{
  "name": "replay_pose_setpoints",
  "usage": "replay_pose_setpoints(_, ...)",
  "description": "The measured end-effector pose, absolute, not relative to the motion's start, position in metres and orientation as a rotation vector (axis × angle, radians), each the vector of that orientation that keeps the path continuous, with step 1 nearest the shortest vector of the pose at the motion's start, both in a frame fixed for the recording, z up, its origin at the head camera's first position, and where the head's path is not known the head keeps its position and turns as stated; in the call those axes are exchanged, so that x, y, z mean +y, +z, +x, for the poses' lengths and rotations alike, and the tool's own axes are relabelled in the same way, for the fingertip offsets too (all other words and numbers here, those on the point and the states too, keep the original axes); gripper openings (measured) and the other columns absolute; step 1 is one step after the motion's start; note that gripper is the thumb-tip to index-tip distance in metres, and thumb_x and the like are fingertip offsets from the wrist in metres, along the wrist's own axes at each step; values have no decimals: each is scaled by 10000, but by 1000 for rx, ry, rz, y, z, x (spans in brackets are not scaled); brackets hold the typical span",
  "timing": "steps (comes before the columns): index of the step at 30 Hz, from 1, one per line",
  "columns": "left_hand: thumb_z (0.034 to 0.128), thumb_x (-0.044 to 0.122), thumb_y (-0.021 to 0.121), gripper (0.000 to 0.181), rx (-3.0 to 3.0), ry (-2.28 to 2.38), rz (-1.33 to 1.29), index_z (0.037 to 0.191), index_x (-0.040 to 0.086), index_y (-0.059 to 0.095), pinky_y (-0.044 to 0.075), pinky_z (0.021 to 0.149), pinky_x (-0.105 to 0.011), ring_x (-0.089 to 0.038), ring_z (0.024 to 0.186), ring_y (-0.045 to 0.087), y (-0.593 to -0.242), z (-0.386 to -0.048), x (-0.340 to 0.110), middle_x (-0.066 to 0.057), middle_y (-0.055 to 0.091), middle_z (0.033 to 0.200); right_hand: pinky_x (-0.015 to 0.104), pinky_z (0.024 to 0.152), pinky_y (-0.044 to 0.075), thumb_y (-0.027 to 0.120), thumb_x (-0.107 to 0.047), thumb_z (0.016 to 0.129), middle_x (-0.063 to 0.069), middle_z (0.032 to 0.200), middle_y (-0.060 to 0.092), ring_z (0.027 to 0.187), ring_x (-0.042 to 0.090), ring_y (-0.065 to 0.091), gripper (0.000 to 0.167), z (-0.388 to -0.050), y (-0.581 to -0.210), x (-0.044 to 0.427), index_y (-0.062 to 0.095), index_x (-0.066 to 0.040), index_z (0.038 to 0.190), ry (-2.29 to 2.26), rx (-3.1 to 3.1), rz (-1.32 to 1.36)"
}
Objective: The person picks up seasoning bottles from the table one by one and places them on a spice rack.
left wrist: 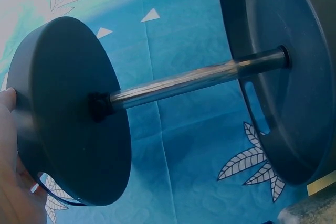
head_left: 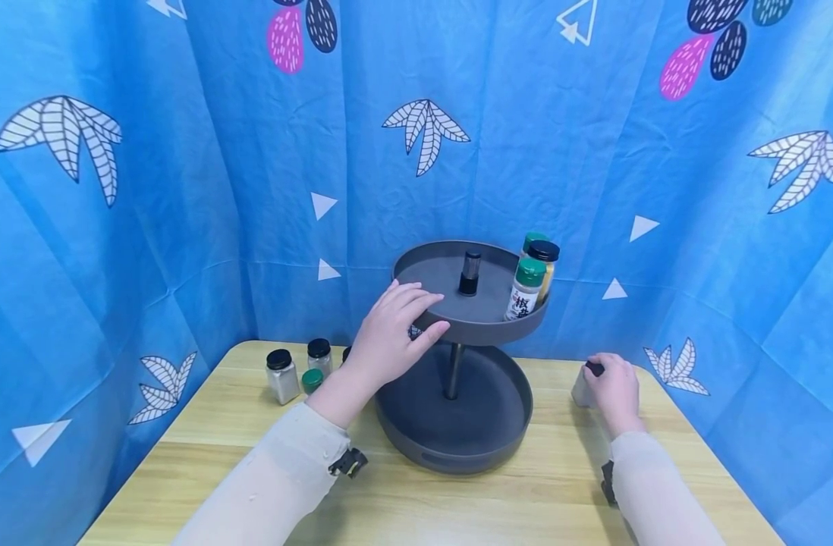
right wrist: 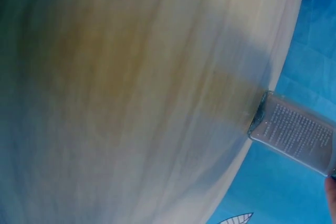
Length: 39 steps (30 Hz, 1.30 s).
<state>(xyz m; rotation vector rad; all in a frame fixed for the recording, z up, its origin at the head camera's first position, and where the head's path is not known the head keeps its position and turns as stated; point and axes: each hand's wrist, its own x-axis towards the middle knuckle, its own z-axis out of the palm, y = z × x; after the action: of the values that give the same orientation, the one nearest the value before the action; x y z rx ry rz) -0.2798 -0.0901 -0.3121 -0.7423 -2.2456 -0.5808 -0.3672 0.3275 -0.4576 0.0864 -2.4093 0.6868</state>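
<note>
A dark grey two-tier turntable rack stands on the table, its upper tray (head_left: 501,331) joined to its lower tray (head_left: 416,447) by a metal post (left wrist: 178,83). My left hand (head_left: 396,334) grips the upper tray's rim at the left, with the thumb along the outer wall. Off to the right, my right hand (head_left: 614,387) holds a spice jar (right wrist: 296,132) by its black cap. Fine print covers the jar's side, and its base is at the table surface. On the upper tray's right side stand a green-capped bottle (head_left: 524,292), a black-capped jar (head_left: 545,252) and another green-capped bottle (head_left: 534,239).
Left of the rack are a black-capped jar (head_left: 283,379), a second black-capped jar (head_left: 319,355) and a green-capped one (head_left: 312,379); my left forearm partly hides this group. A blue patterned curtain (head_left: 430,205) hangs behind the wooden table (head_left: 546,493).
</note>
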Motion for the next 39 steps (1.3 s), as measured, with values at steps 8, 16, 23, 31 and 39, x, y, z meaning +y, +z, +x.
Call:
replay_pose_setpoints(8, 976, 480, 609, 471, -2235, -580, -750, 1324, 166, 660, 204, 1237, -417, -216, 1371, 462, -311, -281, -90, -25, 640, 1334, 648, 981, 417, 698, -21, 883, 330, 1166, 616, 1104, 525, 527, 242, -367, -454, 327, 678, 108, 1088, 689, -2424, 79)
replay_pose_setpoints(16, 976, 468, 618, 469, -2240, -591, -749, 1320, 154, 663, 191, 1241, -404, -219, 1369, 463, -311, -280, -90, -30, 641, 1332, 633, 953, 447, 701, -43, 899, 310, 1136, 625, 1084, 504, 545, 234, -366, -456, 327, 686, 91, 1090, 692, -2463, 52)
replay_pose_setpoints(23, 978, 475, 611, 462, -2237, -586, -745, 1318, 167, 664, 189, 1241, -395, -212, 1363, 469, -312, -280, -89, -24, 643, 1328, 628, 946, 453, 711, -45, 886, 295, 1119, 640, 1082, 492, 556, 240, -361, -453, 328, 696, 92, 1082, 693, -2472, 68)
replay_pose_setpoints(31, 975, 485, 610, 474, -2248, -584, -741, 1326, 170, 658, 178, 1243, -385, -213, 1375, 457, -312, -279, -90, -26, 638, 1340, 625, 933, 472, 723, -46, 870, 300, 1099, 654, 1054, 501, 583, 236, -358, -449, 327, 701, 92, 1061, 688, -2490, 104)
replay_pose_setpoints(39, 975, 483, 610, 472, -2248, -586, -743, 1328, 174, 658, 182, 1242, -393, -214, 1377, 457, -313, -280, -91, -31, 637, 1343, 621, 925, 487, 730, -48, 860, 304, 1108, 654, 1045, 505, 599, 244, -356, -447, 325, 701, 82, 1065, 703, -2497, 86)
